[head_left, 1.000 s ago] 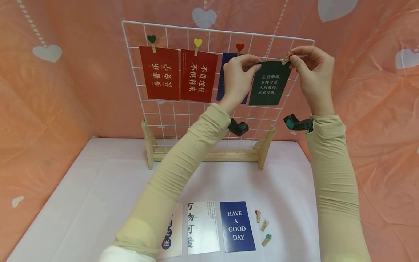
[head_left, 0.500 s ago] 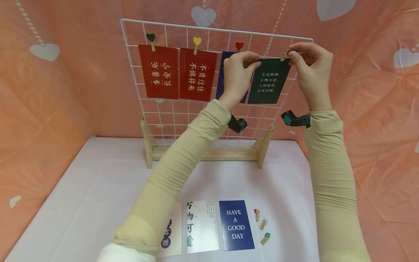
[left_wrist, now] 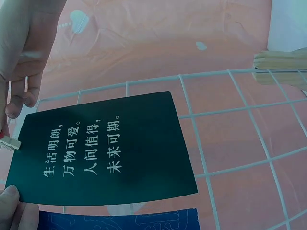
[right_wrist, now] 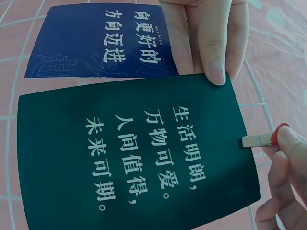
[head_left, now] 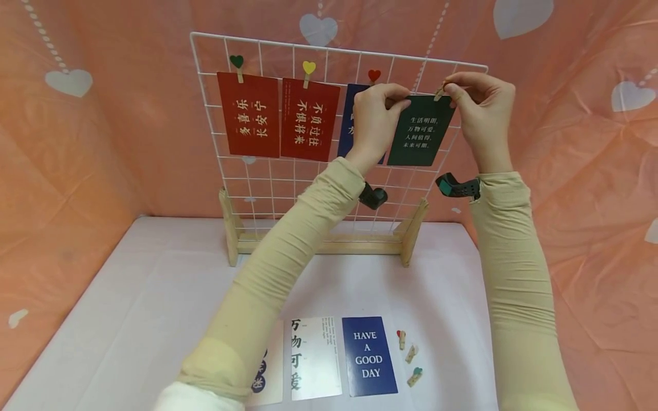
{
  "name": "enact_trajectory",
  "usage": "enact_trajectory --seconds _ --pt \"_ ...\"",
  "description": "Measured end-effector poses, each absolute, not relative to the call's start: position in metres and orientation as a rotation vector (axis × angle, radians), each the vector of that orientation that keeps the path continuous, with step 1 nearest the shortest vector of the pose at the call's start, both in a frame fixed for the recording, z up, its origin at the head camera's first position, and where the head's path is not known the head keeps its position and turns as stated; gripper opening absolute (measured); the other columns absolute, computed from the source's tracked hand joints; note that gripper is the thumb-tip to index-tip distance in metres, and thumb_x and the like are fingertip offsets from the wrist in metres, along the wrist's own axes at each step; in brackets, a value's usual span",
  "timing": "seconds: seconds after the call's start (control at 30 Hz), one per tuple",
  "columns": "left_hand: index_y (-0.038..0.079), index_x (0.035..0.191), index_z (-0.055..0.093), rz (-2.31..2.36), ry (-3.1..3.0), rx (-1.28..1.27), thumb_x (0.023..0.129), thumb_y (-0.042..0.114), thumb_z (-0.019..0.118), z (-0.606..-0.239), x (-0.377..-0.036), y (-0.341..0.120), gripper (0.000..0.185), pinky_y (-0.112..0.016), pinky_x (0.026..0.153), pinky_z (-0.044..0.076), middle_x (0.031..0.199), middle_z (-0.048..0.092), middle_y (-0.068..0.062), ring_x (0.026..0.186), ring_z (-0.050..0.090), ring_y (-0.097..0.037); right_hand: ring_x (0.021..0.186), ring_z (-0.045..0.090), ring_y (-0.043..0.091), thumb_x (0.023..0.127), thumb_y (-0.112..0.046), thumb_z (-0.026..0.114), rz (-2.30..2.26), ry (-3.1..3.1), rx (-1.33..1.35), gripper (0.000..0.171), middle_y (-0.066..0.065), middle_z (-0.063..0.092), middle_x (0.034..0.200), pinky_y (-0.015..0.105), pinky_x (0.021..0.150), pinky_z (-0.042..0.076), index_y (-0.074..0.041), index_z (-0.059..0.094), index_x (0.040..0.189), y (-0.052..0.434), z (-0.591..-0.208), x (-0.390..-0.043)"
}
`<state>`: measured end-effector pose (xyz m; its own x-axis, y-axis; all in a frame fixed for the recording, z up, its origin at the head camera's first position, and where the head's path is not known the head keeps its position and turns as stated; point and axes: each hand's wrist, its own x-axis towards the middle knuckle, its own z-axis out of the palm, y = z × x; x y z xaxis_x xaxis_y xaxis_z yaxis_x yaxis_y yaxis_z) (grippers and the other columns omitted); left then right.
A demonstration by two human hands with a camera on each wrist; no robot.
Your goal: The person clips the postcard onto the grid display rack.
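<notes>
A dark green card (head_left: 421, 131) with white characters is held against the upper right of a white wire grid (head_left: 267, 182) on a wooden stand. My left hand (head_left: 377, 114) pinches the card's top left corner (right_wrist: 211, 72). My right hand (head_left: 475, 108) pinches a small wooden clothespin (head_left: 439, 91) at the card's top right corner (right_wrist: 256, 140); the left wrist view shows the green card (left_wrist: 105, 148) and the clothespin (left_wrist: 9, 142) at its edge. A blue card (head_left: 352, 123) hangs behind my left hand under a red heart clip (head_left: 374, 76).
Two red cards (head_left: 249, 114) (head_left: 310, 121) hang on the grid with green and yellow heart clips. On the white table (head_left: 154, 308) lie two white cards (head_left: 315, 357), a blue "HAVE A GOOD DAY" card (head_left: 368, 355) and three heart clothespins (head_left: 409, 357). Pink heart fabric (head_left: 77, 142) surrounds everything.
Both hands and the green card have shifted slightly left along the grid's top; the right hand still pinches the clothespin at the card's corner.
</notes>
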<state>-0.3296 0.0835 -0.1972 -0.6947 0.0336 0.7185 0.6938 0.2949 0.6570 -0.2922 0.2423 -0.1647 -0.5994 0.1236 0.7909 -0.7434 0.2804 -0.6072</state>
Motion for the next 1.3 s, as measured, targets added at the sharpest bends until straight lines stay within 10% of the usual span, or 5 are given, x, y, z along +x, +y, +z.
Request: enact_trajectory --seconds 1.3 --pt "0.008 0.104 0.074 -1.426 -2.013 -0.631 0.089 0.014 0.067 -0.189 -0.331 0.09 0.018 -0.011 0.075 0.046 0.098 0.071 0.0 0.086 0.063 -0.007 0.056 0.054 0.015 0.085 -0.013 0.071 1.397 -2.026 0.452 0.018 0.005 0.07 0.087 0.029 0.06 0.045 0.001 0.075 0.096 0.254 -0.156 -0.311"
